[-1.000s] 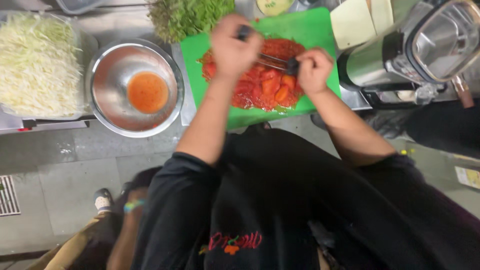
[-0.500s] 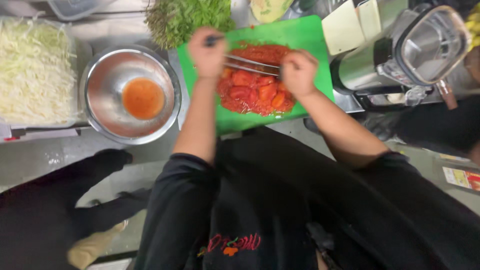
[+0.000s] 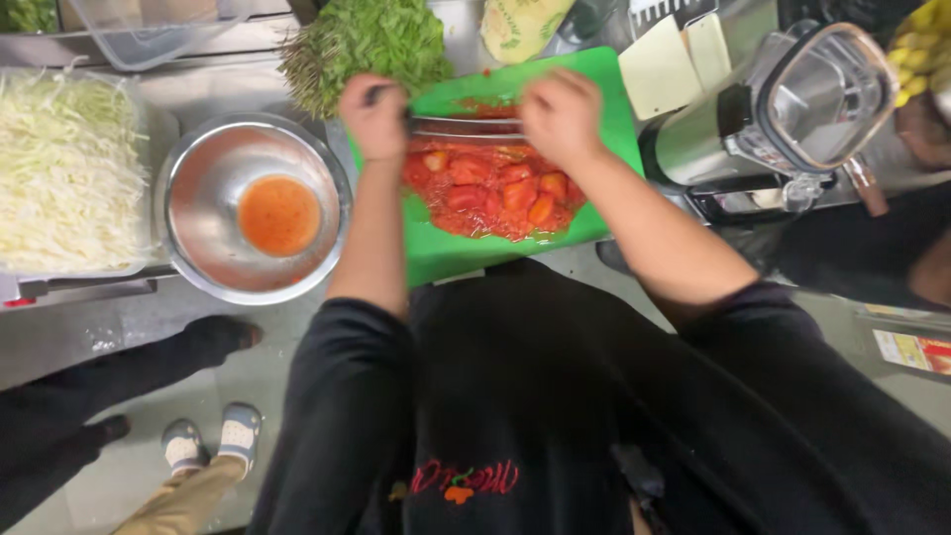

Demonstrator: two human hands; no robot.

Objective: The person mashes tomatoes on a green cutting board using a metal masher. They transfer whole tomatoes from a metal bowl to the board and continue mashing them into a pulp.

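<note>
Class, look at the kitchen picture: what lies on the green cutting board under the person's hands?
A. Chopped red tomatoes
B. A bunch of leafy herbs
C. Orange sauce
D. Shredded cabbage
A: chopped red tomatoes cover the green cutting board, between the left hand and right hand.

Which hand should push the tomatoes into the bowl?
Probably the left hand: it holds the knife handle nearest the bowl. The right hand is farther, beyond the tomatoes.

A steel desk runs across the top of the view, its surface grey and dull under even indoor light. Below its edge lies a pale grey floor, smooth and slightly speckled, where another person's shoes stand.
</note>
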